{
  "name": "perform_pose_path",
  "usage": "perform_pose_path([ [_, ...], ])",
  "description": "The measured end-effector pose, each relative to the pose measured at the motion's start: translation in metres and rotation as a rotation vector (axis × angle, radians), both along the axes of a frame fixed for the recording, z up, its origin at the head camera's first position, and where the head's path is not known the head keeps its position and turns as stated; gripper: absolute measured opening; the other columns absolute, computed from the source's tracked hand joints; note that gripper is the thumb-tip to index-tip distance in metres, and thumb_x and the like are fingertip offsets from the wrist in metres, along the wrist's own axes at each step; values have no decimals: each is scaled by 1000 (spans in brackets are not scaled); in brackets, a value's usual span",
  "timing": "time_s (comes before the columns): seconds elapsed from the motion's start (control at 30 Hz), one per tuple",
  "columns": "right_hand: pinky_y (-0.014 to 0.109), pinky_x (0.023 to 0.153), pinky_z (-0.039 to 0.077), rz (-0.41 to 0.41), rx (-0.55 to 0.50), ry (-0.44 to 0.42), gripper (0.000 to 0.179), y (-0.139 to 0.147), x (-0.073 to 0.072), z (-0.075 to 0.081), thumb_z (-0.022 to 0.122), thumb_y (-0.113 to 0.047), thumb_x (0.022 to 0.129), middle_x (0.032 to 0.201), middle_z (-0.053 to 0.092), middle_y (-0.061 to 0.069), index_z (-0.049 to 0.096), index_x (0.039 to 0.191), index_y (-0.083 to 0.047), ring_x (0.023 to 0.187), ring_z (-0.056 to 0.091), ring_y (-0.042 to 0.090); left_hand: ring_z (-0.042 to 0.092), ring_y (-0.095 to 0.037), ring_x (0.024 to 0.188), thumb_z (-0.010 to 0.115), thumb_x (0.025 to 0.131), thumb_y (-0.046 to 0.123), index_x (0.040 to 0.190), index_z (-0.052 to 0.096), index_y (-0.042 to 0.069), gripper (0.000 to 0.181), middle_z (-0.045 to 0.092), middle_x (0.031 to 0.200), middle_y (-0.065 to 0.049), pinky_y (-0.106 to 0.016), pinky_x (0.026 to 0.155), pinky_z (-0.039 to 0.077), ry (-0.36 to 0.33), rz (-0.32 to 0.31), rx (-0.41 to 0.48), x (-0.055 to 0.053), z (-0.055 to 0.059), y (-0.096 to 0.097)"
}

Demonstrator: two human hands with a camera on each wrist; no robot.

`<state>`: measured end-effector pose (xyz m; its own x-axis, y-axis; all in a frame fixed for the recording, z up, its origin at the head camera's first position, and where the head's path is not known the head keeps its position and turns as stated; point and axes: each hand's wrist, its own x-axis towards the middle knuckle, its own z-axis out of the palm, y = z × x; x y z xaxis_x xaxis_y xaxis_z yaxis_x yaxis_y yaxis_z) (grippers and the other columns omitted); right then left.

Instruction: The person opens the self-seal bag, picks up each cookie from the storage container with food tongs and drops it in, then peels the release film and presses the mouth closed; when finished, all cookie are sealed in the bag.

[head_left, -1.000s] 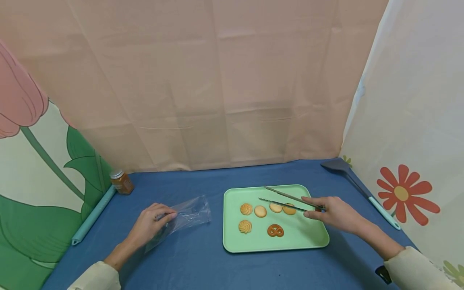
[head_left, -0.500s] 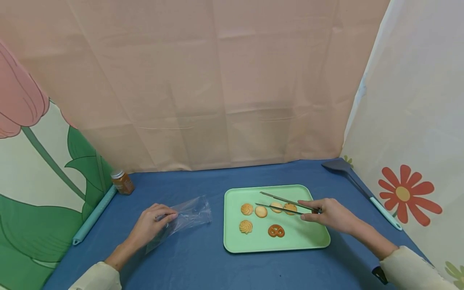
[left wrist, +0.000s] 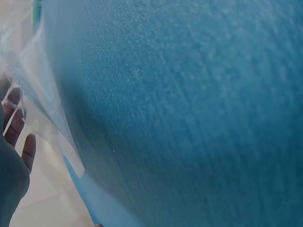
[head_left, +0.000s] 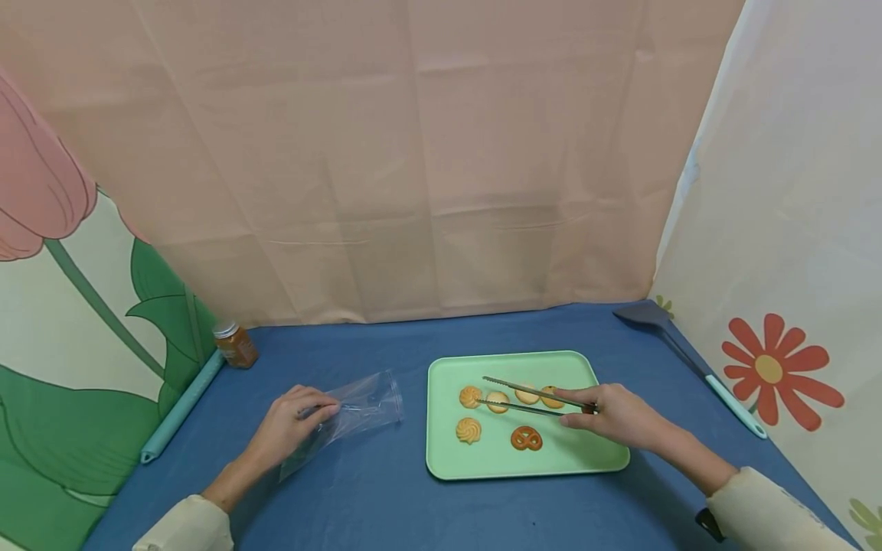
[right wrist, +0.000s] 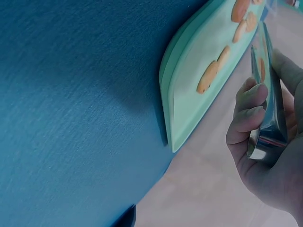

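Note:
My left hand [head_left: 292,421] pinches a clear plastic bag [head_left: 368,402], its mouth facing right toward the tray; the bag also shows beside the fingers in the left wrist view. In my right hand [head_left: 609,413] I hold metal tongs [head_left: 524,389], their two arms spread apart over a light green tray [head_left: 551,463]. The tong tips overlap a round cookie [head_left: 498,402] in the head view, with nothing gripped between them. Swirl cookies [head_left: 468,430], more round cookies and a brown pretzel [head_left: 527,438] lie on the tray. The right wrist view shows the tongs' bent end [right wrist: 267,146] in my palm.
A jar [head_left: 236,346] with a metal lid stands at the back left, by a rolled teal sheet [head_left: 182,407]. A dark spatula [head_left: 671,340] with a pale handle lies along the right edge. A cloth backdrop [head_left: 413,191] hangs behind the blue table [head_left: 372,497].
My right hand has moved left with the tongs, whose tips now reach over the left cookies. My left hand and the bag have stayed in place.

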<state>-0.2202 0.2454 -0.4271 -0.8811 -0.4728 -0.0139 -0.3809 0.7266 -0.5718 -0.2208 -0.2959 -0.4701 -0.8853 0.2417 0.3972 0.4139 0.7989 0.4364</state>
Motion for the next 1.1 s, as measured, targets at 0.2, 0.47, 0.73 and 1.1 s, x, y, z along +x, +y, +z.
perform_pose_path([
  [0.2,21,48,32,12,34,11,53,-4,-3,-2,68,-45,93,60,58,-4,60,141,-21,50,37,2,60,-6,95,72,93,30,101,78,32,10,70,98,18,-37,79,54,-5,1,-21,0,-1,2],
  [0.47,22,48,33,50,6,4,53,-8,-4,-3,68,-47,93,135,66,6,62,139,-21,50,38,1,61,-8,96,74,92,28,101,79,30,10,71,100,16,-36,78,53,2,-2,-29,1,-1,2],
  [0.73,22,51,36,77,-8,-32,56,-12,-8,-4,66,-48,94,144,58,10,60,141,-18,52,41,-1,63,-11,98,72,93,31,102,78,31,11,71,104,14,-33,75,54,-29,-11,-29,1,-1,2],
  [1.1,23,43,28,72,-1,-61,55,-16,-14,-4,67,-49,93,139,62,12,62,139,-20,40,20,5,62,-6,95,74,92,28,101,79,28,11,71,101,18,-34,77,54,0,-50,-18,0,-3,-1],
])
